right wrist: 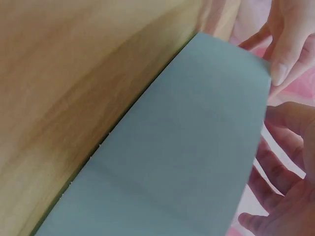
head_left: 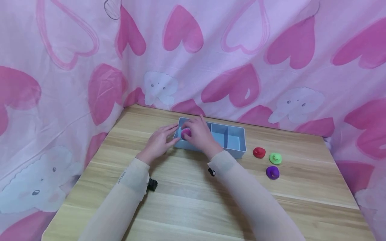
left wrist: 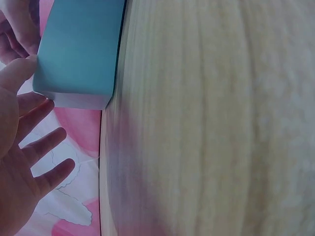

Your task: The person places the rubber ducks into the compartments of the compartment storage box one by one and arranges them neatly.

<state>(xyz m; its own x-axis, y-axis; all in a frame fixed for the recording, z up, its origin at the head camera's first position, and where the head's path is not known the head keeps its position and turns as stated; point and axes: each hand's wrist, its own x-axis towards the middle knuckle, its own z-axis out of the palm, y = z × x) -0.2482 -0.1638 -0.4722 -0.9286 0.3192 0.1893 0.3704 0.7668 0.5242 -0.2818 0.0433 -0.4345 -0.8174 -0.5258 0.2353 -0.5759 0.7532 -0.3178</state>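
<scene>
Two bare hands reach forward over a wooden table (head_left: pixel 187 207), both forearms in pale sleeves (head_left: pixel 132 185), meeting at the left end of a blue-grey divided tray (head_left: pixel 238 153). The left hand (head_left: pixel 159 142) is spread wide: its thumb touches the tray's near corner, a finger meets the end wall, and the other fingers fan out straight. The right hand (head_left: pixel 200 134) arches over the tray from above, wrist bent, thumb and fingers curled narrowly round a pink toy (head_left: pixel 186 133) at the leftmost compartment. One finger of this hand points up and away.

The right hand covers much of the toy, so its full shape is hard to make out, and whether it touches the compartment floor cannot be told. The hand and forearm also hide part of the tray's middle. In both wrist views the tray's outer wall blocks its inside, and the hands are cut off at the edges.

Right of the tray sit a red duck (head_left: pixel 259 152), a green duck (head_left: pixel 275 158) and, nearer, a purple duck (head_left: pixel 272 172).
</scene>
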